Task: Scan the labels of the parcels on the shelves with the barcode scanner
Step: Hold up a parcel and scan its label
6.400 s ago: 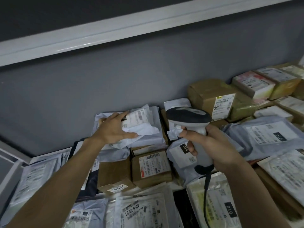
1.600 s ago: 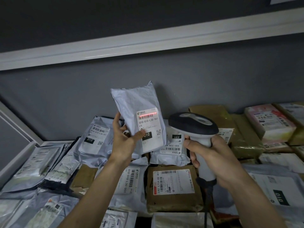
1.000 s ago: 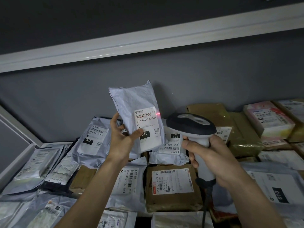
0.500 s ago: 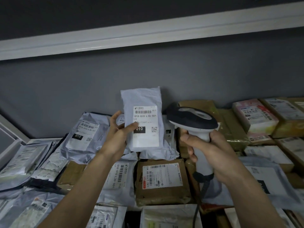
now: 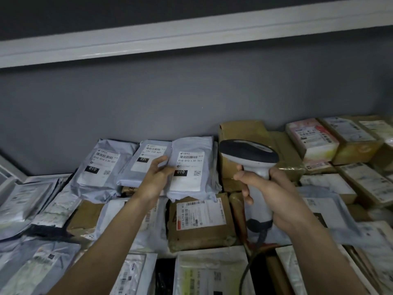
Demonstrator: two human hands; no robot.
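Note:
A grey poly parcel point(image 5: 192, 173) with a white label marked 010 lies label-up on the back row of the parcel pile. My left hand point(image 5: 156, 177) holds its left edge, thumb on the front. To its right, my right hand point(image 5: 270, 194) grips the handle of the white barcode scanner point(image 5: 248, 153). The scanner's dark head points toward the back wall, and its cable hangs down. No red scan line shows on any label. Beside the held parcel lie a grey parcel marked 231 point(image 5: 146, 165) and another marked 010 point(image 5: 100, 167).
A brown box with a barcode label point(image 5: 200, 219) sits just in front of the held parcel. More cardboard boxes point(image 5: 240, 128), among them a pink-and-white one point(image 5: 312, 139), fill the right side. Flat mailers point(image 5: 27, 201) cover the left. A white shelf beam point(image 5: 191, 33) runs overhead.
My left hand has brought the 010 parcel down from mid-air onto the back row of the pile. The red scan line seen on its label earlier is gone. The scanner stayed in my right hand.

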